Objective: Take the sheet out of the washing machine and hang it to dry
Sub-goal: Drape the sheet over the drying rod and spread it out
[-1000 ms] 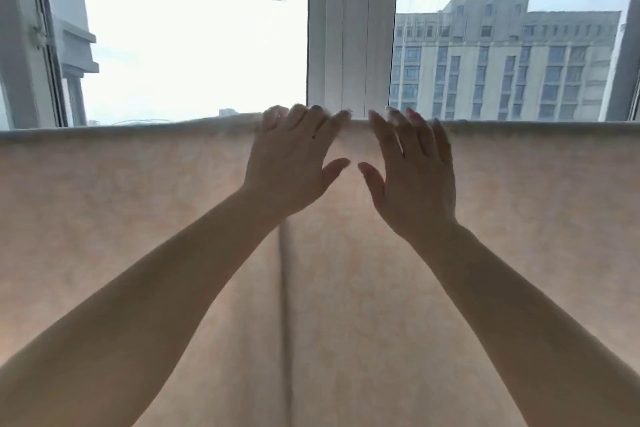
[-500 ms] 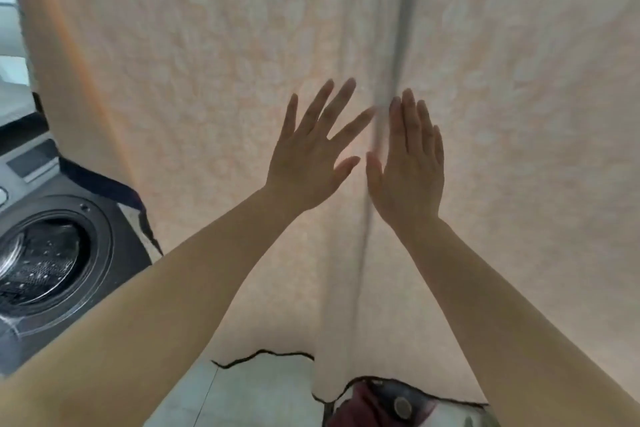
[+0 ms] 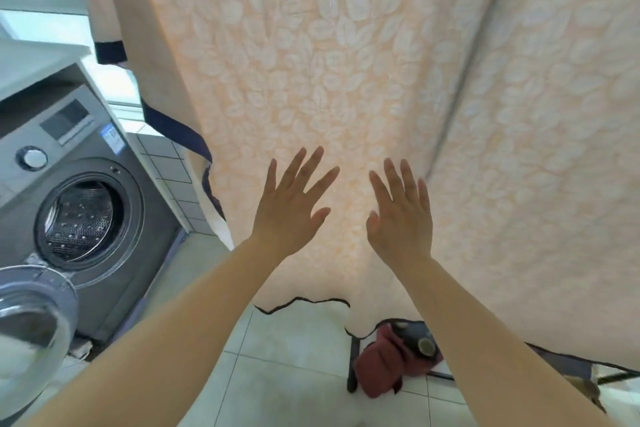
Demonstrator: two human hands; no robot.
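A peach sheet with a pale leaf pattern and dark blue edging hangs straight down in front of me, filling most of the view, with a long vertical fold right of centre. My left hand and my right hand are both flat against its lower middle, fingers spread, holding nothing. The sheet's wavy bottom hem ends just above the floor. At the left stands the grey washing machine, its drum empty and its round glass door swung open toward me.
Pale floor tiles lie below the sheet. A dark red cloth bundle sits on a black metal frame at the lower right, partly behind the hem. A white counter tops the washing machine.
My view has dropped from the sheet's top edge at the window to its lower part. Both hands slid down the sheet and moved apart; the washing machine came into view.
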